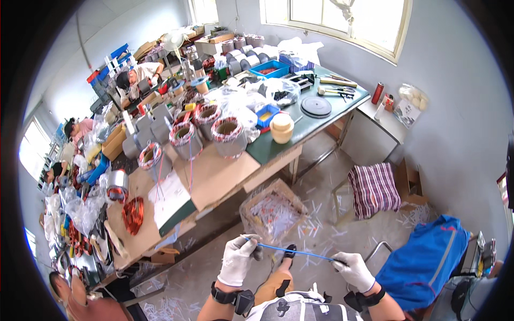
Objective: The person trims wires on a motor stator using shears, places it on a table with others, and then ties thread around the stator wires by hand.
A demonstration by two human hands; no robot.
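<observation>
A thin blue cord (294, 251), possibly tubing, stretches over the floor (324, 227), pinched near its ends by the gloved left hand (237, 262) and right hand (355, 271); beyond, grey motor stators (228, 143) stand on the desk (261, 151).

Cord (294, 252) blue; L hand (236, 262) & R hand (355, 272) gloved wht. Cushion (374, 191) striped, dk purple w/ wht; draped cloth (420, 262) blue w/ gry stripe. Tabletop (262, 147) dk grn, cardbd sheet (219, 179) tan, wound cores (231, 146) gry w/ red & wht ends, flask (377, 92) red, disc (316, 106) dk gry.
</observation>
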